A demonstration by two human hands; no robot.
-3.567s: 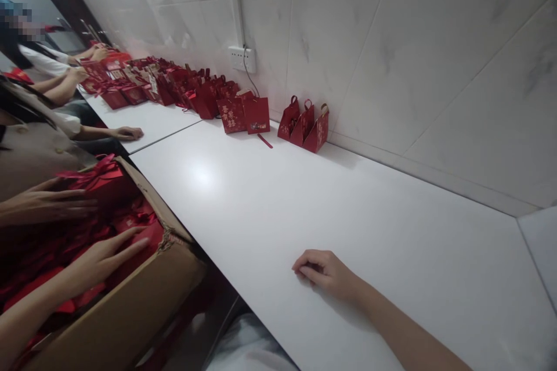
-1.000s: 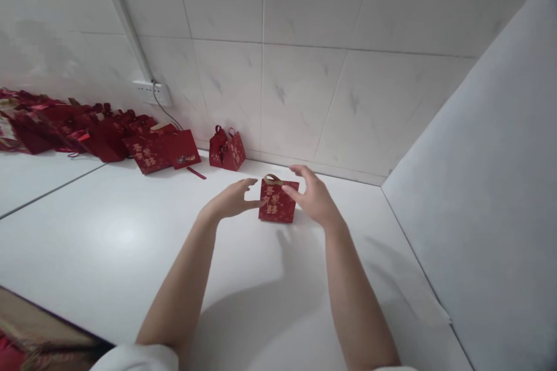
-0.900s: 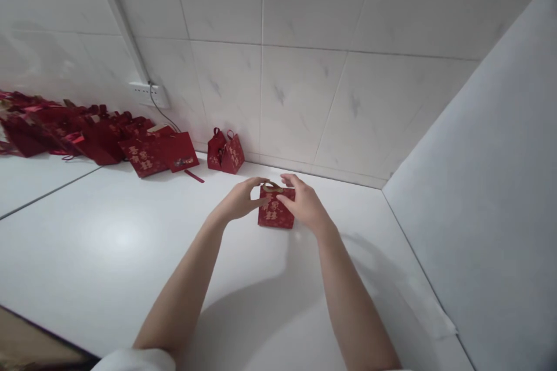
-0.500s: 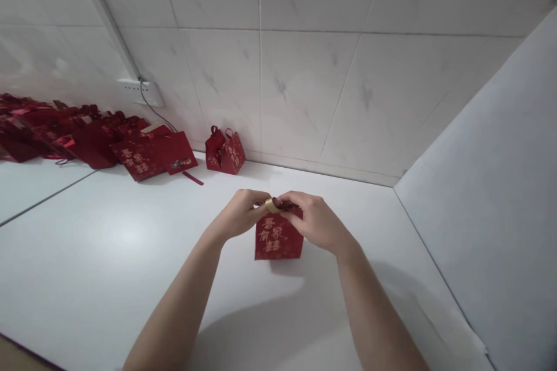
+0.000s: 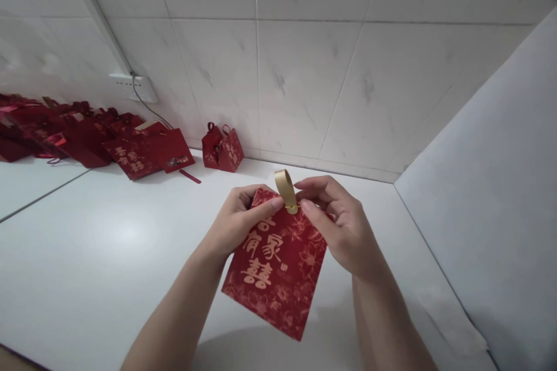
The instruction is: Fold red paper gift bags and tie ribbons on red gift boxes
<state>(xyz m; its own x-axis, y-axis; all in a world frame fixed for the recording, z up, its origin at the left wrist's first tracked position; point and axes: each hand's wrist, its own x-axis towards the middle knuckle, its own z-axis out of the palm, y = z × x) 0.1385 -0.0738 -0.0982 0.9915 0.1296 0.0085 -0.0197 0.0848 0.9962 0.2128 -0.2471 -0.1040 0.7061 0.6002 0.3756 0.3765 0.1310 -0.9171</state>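
Observation:
A red gift box (image 5: 282,266) with gold characters and a floral print is held up between my hands, tilted so its printed face shows. From its top edge rises a loop of gold ribbon (image 5: 285,185). My left hand (image 5: 243,214) grips the upper left edge, thumb on the front and fingers behind. At the upper right, my right hand (image 5: 339,214) pinches the edge beside the ribbon's base, its thumb in front; some of its fingers are hidden behind the box.
Two small red gift boxes (image 5: 221,147) with ribbon loops stand near the tiled wall (image 5: 304,80). Many red boxes (image 5: 82,139) are heaped at the left, below a power socket (image 5: 133,87). A white panel (image 5: 491,173) bounds the white table (image 5: 130,272) on the right.
The box has been raised towards me and tilted, so its face looks larger. The gold ribbon loop now stands up between my hands, which have moved slightly apart.

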